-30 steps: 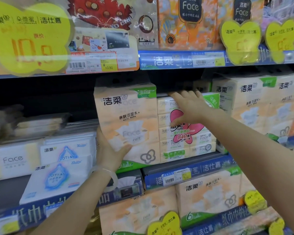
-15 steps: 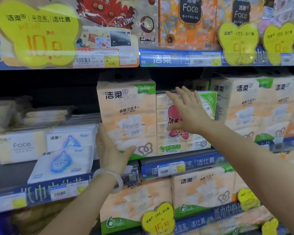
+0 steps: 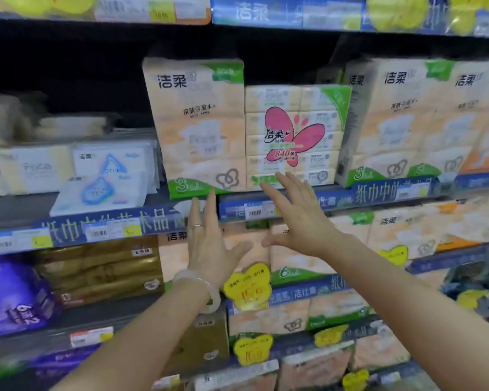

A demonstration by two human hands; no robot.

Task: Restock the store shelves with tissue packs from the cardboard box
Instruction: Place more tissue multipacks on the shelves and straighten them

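Standing upright on the shelf [image 3: 280, 203], two tissue packs [image 3: 198, 125] look placed; our left hand [image 3: 209, 246] and right hand [image 3: 299, 221] hover released, grasping nothing. We see no box.

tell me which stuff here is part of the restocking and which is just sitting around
Part of the job:
- tall tissue pack on the shelf
- butterfly tissue pack beside it
- left hand, open, holding nothing
- right hand, open, holding nothing

Just there:
- purple pack
- gold pack
- yellow price tag
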